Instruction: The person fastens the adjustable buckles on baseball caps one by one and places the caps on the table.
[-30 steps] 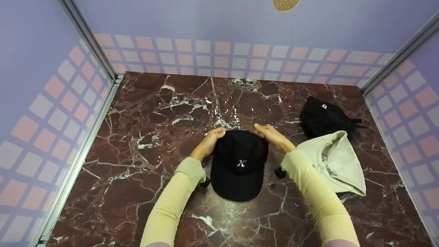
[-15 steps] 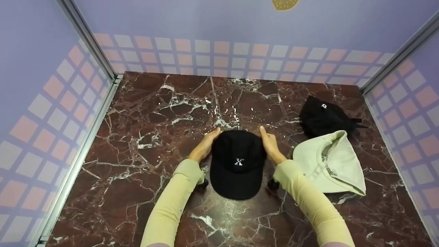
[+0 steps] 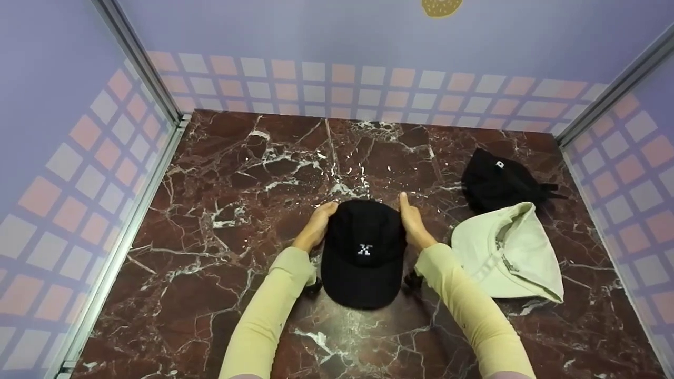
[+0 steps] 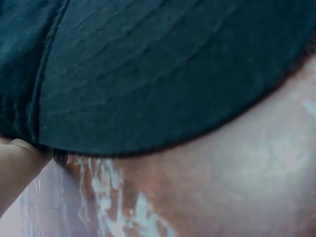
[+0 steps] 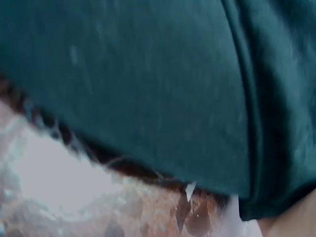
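Observation:
A black baseball cap (image 3: 368, 226) with a small white emblem on its front lies in the middle, brim toward me. My left hand (image 3: 316, 223) holds its left side, thumb at the crown's edge and the other fingers hidden behind the cloth. At the opposite side my right hand (image 3: 413, 223) grips the crown, its thumb pointing straight away from me and its fingers tucked out of sight. In the left wrist view, part of the left hand (image 4: 19, 163) meets the cap where brim and crown join. The right wrist view shows the brim (image 5: 148, 98) close up.
To the right a pale green cap (image 3: 532, 258) lies on its side, its opening visible. Behind it sits another black cap (image 3: 495, 179) with a white letter and loose straps. Purple walls (image 3: 368, 31) with pink and white squares enclose the dark red marble surface (image 3: 210, 295).
My right hand has come in against the cap's side, toward me, with its sleeve shifting left off the pale cap. The left thumb has drawn slightly back. The held cap has shifted slightly left.

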Available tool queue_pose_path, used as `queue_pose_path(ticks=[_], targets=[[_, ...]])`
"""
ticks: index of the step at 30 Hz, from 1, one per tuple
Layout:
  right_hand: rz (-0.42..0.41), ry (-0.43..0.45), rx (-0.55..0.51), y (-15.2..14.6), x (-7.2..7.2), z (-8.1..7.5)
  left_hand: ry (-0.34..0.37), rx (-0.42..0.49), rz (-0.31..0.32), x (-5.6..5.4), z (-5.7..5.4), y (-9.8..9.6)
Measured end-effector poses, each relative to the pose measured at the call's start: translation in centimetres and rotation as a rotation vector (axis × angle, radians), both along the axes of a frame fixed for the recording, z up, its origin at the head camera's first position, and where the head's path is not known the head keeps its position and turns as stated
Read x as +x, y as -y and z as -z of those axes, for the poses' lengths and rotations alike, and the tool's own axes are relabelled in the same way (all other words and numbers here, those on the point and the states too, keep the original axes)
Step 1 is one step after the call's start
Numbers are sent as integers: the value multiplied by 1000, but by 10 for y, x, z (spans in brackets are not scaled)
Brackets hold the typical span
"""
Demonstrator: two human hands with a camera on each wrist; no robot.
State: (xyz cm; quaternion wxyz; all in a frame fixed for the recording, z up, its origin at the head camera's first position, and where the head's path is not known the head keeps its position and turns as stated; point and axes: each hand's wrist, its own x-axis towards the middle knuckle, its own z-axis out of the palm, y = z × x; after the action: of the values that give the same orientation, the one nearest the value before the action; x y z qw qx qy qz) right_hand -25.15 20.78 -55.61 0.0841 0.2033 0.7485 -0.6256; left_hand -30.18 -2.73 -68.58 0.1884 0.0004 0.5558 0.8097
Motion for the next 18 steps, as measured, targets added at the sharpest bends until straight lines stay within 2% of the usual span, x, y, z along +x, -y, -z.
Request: queue_pose_path(ticks=[1,3,4,5,6,7,8,9,10,11,12,13,14,15,17,18], targets=[[-19,29,-6,5,7,-17,8,-23,-26,4,-8,-2],[-60,25,-64,9,14,-33,2,-51,-61,-3,6,0],[-79,23,-95,11,18,-40,11,-60,-75,-9,20,0],[-96,23,-129,12,19,-46,19,-85,-91,-21,42,1],[-116,18,-157,13,19,-45,9,-96,-94,-36,71,2],[-127,22,-169,14,18,-45,-2,-101,-99,-43,87,3],[-139,28,-182,14,17,-43,-8,-100,-100,-57,115,5],[-153,32,-197,13,15,-40,9,-123,-110,-64,126,5],[-153,42,-210,13,13,-36,13,-128,-117,-67,131,4],[-155,50,-232,13,11,-33,14,-148,-126,-66,127,4],[-159,55,-260,12,8,-29,17,-162,-134,-60,113,3],[-162,65,-293,12,8,-30,28,-189,-150,-51,92,1],[-168,72,-334,12,8,-31,27,-190,-155,-47,83,0],[-177,82,-382,12,9,-32,19,-196,-160,-38,62,-1],[-210,93,-483,12,9,-36,-26,-180,-161,-24,29,-3],[-223,97,-531,12,10,-37,-38,-175,-170,-12,3,-5]])
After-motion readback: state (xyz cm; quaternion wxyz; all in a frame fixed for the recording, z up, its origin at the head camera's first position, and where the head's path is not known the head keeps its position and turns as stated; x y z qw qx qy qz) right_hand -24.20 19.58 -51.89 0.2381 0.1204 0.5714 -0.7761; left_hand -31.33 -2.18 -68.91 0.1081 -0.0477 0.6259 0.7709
